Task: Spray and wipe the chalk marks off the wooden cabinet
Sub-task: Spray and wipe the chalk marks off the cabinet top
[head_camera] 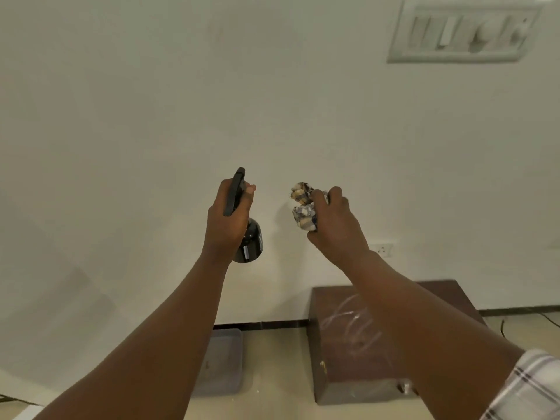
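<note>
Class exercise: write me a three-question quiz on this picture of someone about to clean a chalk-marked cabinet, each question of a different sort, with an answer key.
1. True or false: the white chalk marks on the dark brown wooden cabinet are already wiped away.
2. Multiple choice: the left hand holds A) a crumpled checked cloth, B) a dark round-bodied spray bottle, C) nothing.
3. Fill in: the clear plastic tub sits on the floor to the ____ of the cabinet, as the camera sees it.

Key: 1. False, the scribbles still show on top. 2. B; the right hand grips the crumpled checked cloth. 3. Left.
</note>
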Tool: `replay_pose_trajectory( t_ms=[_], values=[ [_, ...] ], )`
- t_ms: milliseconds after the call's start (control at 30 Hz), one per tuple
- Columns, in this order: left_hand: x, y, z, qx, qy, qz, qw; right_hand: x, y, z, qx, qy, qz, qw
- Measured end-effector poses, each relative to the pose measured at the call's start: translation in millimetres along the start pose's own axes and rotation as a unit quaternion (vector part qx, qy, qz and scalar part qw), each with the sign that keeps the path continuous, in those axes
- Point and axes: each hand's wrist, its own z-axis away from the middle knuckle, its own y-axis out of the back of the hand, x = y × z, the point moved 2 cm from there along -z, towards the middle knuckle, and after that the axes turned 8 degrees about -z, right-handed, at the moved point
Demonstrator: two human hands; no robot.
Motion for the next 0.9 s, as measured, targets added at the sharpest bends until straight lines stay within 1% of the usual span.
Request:
replay_pose_trajectory(
  t_ms=[267,467,700,900],
  values=[
    [-32,-70,30,-0.062,-0.008,-0.023,0.998,67,-11,58,0.001,-0.057,0.042,0.997],
    [-76,-127,67,-0.101,0.038,-0.018,0.994,128,-38,114,-0.04,-0.094,0.048,0.994],
    [-117,-192,121,-0.101,0.071,-0.047,0.991,206,-58,168,-0.069,-0.118,0.04,0.99],
    [-129,-238,159,-0.089,0.076,-0.071,0.991,261,-73,205,-0.094,-0.107,0.049,0.989]
  ],
)
